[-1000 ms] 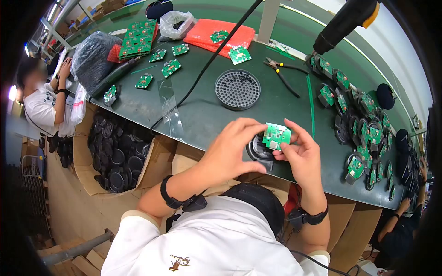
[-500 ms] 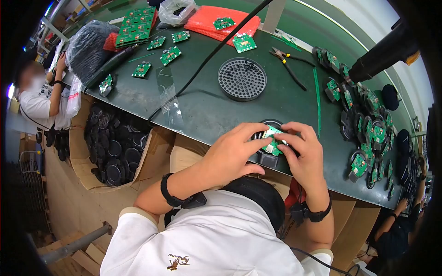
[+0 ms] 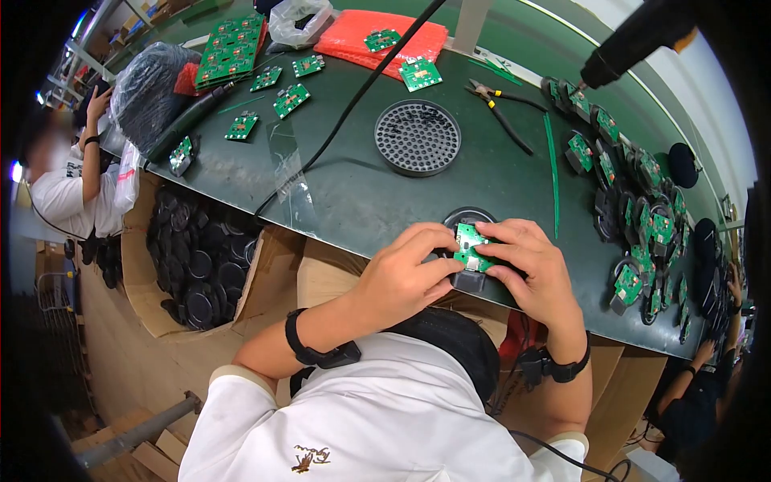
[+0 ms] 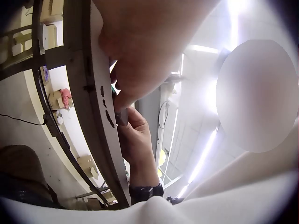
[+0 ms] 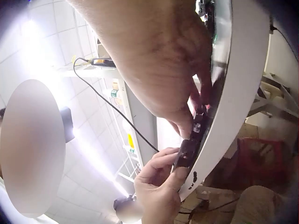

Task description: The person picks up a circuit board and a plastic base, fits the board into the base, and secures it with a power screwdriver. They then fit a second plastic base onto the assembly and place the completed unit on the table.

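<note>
While a circuit board (image 3: 464, 236) lies over its black housing (image 3: 469, 282) at your 1 o'clock, left hand (image 3: 408, 269) and right hand (image 3: 540, 269) half-curled, gripping the pair, seating looks partway, with boarded housings (image 3: 662, 228) piled at 2, loose boards (image 3: 291, 100) left at 11.

Bright overhead tubes glare white in both wrist views; 3 views bend at dark edges, and the hands (image 3: 466, 261) look softly blurred up close.

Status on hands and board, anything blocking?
Left hand grips housing; right hand grips board at its edge. Board over housing, full seating unclear. Tray and pliers beyond, clear of both hands.
</note>
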`<move>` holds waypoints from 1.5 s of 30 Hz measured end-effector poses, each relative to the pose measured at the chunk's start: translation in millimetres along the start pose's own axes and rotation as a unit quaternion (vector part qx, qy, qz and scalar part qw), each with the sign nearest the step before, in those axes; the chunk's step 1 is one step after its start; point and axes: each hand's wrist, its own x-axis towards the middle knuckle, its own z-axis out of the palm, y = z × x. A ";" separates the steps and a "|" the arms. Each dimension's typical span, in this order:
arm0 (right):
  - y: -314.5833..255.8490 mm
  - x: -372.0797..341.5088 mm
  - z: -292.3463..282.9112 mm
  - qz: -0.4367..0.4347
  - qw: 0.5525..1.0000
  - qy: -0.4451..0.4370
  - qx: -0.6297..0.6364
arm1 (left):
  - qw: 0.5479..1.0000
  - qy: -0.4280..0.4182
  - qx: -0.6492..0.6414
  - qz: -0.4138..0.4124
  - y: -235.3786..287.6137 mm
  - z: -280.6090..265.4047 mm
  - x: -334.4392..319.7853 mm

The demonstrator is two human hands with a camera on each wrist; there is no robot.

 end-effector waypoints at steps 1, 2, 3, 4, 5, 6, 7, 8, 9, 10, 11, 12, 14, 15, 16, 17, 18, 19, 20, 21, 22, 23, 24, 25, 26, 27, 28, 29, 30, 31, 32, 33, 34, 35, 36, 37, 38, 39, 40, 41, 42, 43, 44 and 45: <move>-0.2 0.0 -0.1 0.000 1.000 0.001 0.000 | 1.000 -0.001 0.000 0.001 1.7 0.1 1.9; -0.5 0.1 -0.1 -0.008 1.000 -0.002 0.000 | 1.000 0.008 0.012 -0.002 4.3 0.9 4.6; -1.0 0.2 -0.2 -0.016 1.000 -0.006 -0.001 | 1.000 0.017 0.025 -0.005 5.7 1.3 6.3; -3.5 0.0 -0.7 -0.017 1.000 -0.005 -0.001 | 1.000 0.017 0.025 -0.004 4.6 1.4 5.4; -8.0 -0.1 -1.2 -0.017 1.000 0.003 0.006 | 0.999 0.017 0.027 0.008 2.2 1.2 3.6; -11.7 -0.2 -1.2 -0.017 1.000 0.011 0.014 | 0.999 0.017 0.030 0.021 1.3 0.0 3.7; -12.4 -1.0 1.3 -0.018 1.000 0.012 0.013 | 0.999 0.018 0.030 0.022 0.0 -1.7 6.2; -11.3 -2.4 6.0 -0.025 0.998 0.046 -0.017 | 0.999 0.027 0.011 0.022 -1.8 -4.4 11.0; -10.7 -3.3 10.3 -0.031 0.995 0.080 -0.046 | 0.999 0.035 -0.009 0.022 -1.8 -7.0 15.4; -11.4 -2.9 14.2 -0.032 0.995 0.082 -0.047 | 0.999 0.035 -0.009 0.024 1.5 -9.0 19.9; -12.6 -1.9 18.4 0.003 0.993 0.117 0.006 | 0.995 0.038 -0.076 -0.047 7.0 -10.9 25.9; -15.0 0.0 21.5 0.037 0.986 0.152 0.060 | 0.982 0.042 -0.141 -0.118 13.2 -13.4 32.0; -23.1 4.1 22.3 0.053 0.978 0.177 0.094 | 0.984 0.046 -0.133 -0.113 19.6 -16.1 39.5; -27.0 3.7 22.8 0.067 0.973 0.185 0.117 | 0.987 0.049 -0.107 -0.109 18.3 -14.9 38.8; -30.1 3.1 23.0 0.080 0.968 0.192 0.141 | 0.990 0.053 -0.081 -0.104 18.0 -14.4 38.4; -32.6 2.5 22.7 0.078 0.968 0.193 0.142 | 0.990 0.053 -0.079 -0.102 19.6 -14.6 38.8; -34.9 1.7 22.3 0.070 0.967 0.203 0.139 | 0.994 0.065 -0.045 -0.080 22.0 -14.6 39.0; -37.0 0.9 21.6 0.063 0.965 0.212 0.137 | 0.995 0.077 -0.011 -0.058 24.3 -15.0 39.3; -38.3 -0.2 21.0 0.063 0.965 0.213 0.137 | 0.995 0.077 -0.011 -0.057 26.3 -15.2 39.2; -39.4 -1.3 20.4 0.056 0.967 0.213 0.126 | 0.994 0.080 -0.039 -0.058 28.3 -15.4 39.2; -40.6 -2.2 19.8 0.049 0.969 0.212 0.115 | 0.992 0.082 -0.068 -0.060 29.6 -15.6 39.3; -42.1 -2.7 19.0 0.049 0.969 0.212 0.115 | 0.992 0.082 -0.068 -0.060 30.4 -15.9 39.7; -43.7 -2.9 18.0 0.045 0.971 0.208 0.111 | 0.993 0.088 -0.060 -0.043 31.2 -16.0 40.3; -45.2 -3.0 17.1 0.041 0.972 0.204 0.106 | 0.994 0.094 -0.052 -0.025 31.6 -15.8 40.5; -47.3 -2.6 16.0 0.041 0.972 0.204 0.106 | 0.994 0.094 -0.052 -0.026 31.3 -15.1 40.6; -49.5 -2.1 15.1 0.038 0.974 0.197 0.106 | 0.994 0.103 -0.042 -0.011 30.4 -14.2 40.4; -50.4 -1.8 14.7 0.035 0.975 0.191 0.106 | 0.993 0.112 -0.032 0.004 29.9 -13.5 40.3; -49.8 -2.2 14.4 0.035 0.975 0.191 0.106 | 0.993 0.112 -0.032 0.004 29.7 -13.8 39.7; -48.5 -2.5 13.7 0.029 0.975 0.187 0.115 | 0.993 0.113 -0.033 0.007 29.5 -14.5 39.0; -47.6 -2.6 13.5 0.023 0.975 0.183 0.125 | 0.993 0.113 -0.035 0.010 29.3 -15.0 38.6; -47.8 -2.9 14.6 0.023 0.975 0.183 0.125 | 0.993 0.113 -0.035 0.010 29.6 -14.3 38.8; -49.0 -3.0 16.2 0.035 0.972 0.187 0.141 | 0.990 0.124 -0.064 0.005 30.0 -13.5 39.8; -50.1 -3.5 17.6 0.045 0.968 0.190 0.157 | 0.986 0.135 -0.094 0.000 30.2 -12.8 40.2; -51.0 -3.7 18.1 0.045 0.968 0.191 0.157 | 0.986 0.135 -0.094 0.000 30.3 -13.0 40.6; -52.0 -3.9 18.3 0.044 0.968 0.195 0.150 | 0.986 0.136 -0.092 0.005 30.5 -13.8 40.9; -52.9 -4.0 18.5 0.044 0.968 0.199 0.144 | 0.986 0.137 -0.090 0.009 30.4 -14.5 41.0; -53.7 -4.3 18.8 0.045 0.968 0.200 0.144 | 0.987 0.136 -0.090 0.009 29.9 -15.0 40.7; -54.4 -4.5 18.9 0.046 0.968 0.202 0.143 | 0.988 0.133 -0.076 0.013 29.1 -15.5 40.3; -55.1 -4.4 18.3 0.048 0.967 0.204 0.142 | 0.990 0.128 -0.062 0.017 28.4 -16.4 40.3; -55.7 -4.8 17.4 0.049 0.967 0.205 0.143 | 0.990 0.127 -0.062 0.017 27.6 -17.1 40.4; -56.2 -5.2 16.0 0.047 0.969 0.202 0.138 | 0.990 0.127 -0.050 0.032 26.6 -18.0 40.7; -56.4 -5.4 15.3 0.044 0.970 0.198 0.133 | 0.990 0.128 -0.037 0.047 25.8 -18.3 40.9; -56.3 -5.5 15.1 0.044 0.970 0.199 0.133 | 0.990 0.127 -0.037 0.048 24.7 -17.8 40.7; -56.2 -5.4 15.1 0.045 0.970 0.198 0.133 | 0.989 0.131 -0.038 0.057 23.2 -16.9 40.2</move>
